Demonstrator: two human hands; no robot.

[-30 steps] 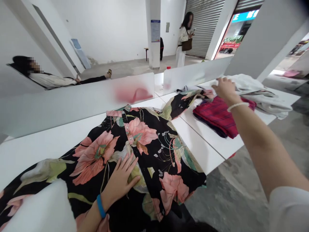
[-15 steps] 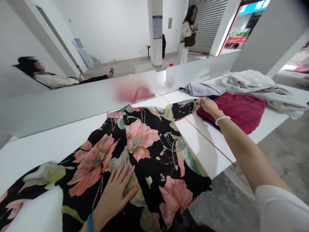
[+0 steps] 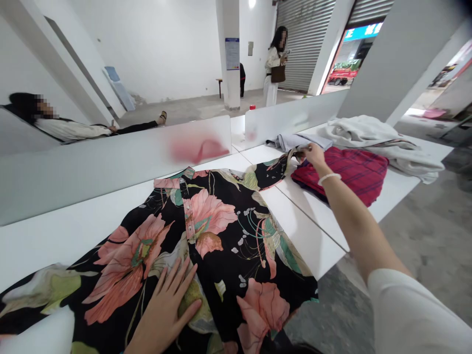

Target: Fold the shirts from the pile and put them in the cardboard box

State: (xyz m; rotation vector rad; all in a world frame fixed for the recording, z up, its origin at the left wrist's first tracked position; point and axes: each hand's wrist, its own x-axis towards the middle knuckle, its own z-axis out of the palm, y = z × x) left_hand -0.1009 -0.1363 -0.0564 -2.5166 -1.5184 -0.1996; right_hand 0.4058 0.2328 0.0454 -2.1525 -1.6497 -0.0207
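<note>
A black blouse (image 3: 254, 255) with large pink flowers lies spread out on the white table (image 3: 324, 255), its collar toward the far side. My left hand (image 3: 171, 300) rests flat on the blouse's front with fingers spread. My right hand (image 3: 313, 156) pinches the cuff end of the sleeve on the right and holds it a little above the tabletop. Just beyond and beside that hand sits a folded red plaid garment (image 3: 357, 172). The lower hem of the blouse runs out of view at the bottom.
Grey folded cloth (image 3: 295, 141) and a heap of off-white clothing (image 3: 379, 140) lie at the table's right end. A frosted divider (image 3: 121, 167) runs along the far edge, with something red blurred behind it. One person (image 3: 73, 129) reclines at left; another (image 3: 273, 69) stands farther back.
My right hand has raised the sleeve's cuff slightly. The whole view has shifted, so everything appears farther left and a little lower. My left hand stays flat on the blouse.
</note>
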